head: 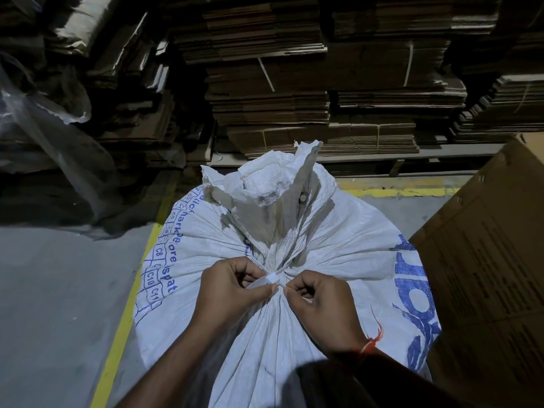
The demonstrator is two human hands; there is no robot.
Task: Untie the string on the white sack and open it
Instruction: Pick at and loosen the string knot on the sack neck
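Observation:
A large white woven sack (pixel 338 260) with blue print stands upright on the floor in front of me. Its neck is gathered tight, and the loose top flares upward above the tie. A white flat string (pixel 272 278) is knotted around the neck. My left hand (pixel 232 285) pinches a strip of the string just left of the knot. My right hand (pixel 319 301) pinches the string end just right of the knot. A red thread is tied around my right wrist.
A big brown cardboard box (pixel 494 275) stands close on the right of the sack. Stacks of flattened cardboard (pixel 294 83) fill the back. Clear plastic sheeting (pixel 44 128) hangs at the left. A yellow floor line (pixel 129 304) runs along the sack's left side over grey floor.

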